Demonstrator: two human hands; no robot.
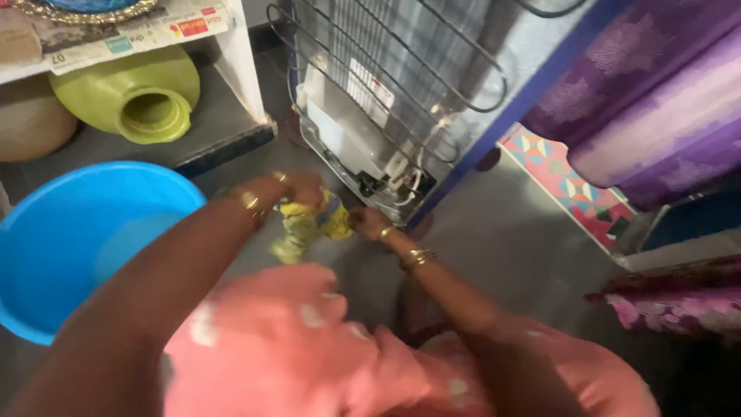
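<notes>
Yellow cloth, blurred between hands

Both arms reach forward and down from the bottom edge of the view, forearms bare, converging toward the centre. Left hand: fingers curled shut in a tight fist-like grip, knuckles up, wrist bent slightly inward, 1 gold bangle at the wrist and a ring visible on 1 finger. Right hand: sits just beside the left and slightly lower, fingers likewise closed and pinching, wrist straight, forearm running back to the lower right with gold bangles above the wrist; fingertips of both hands are blurred.
</notes>
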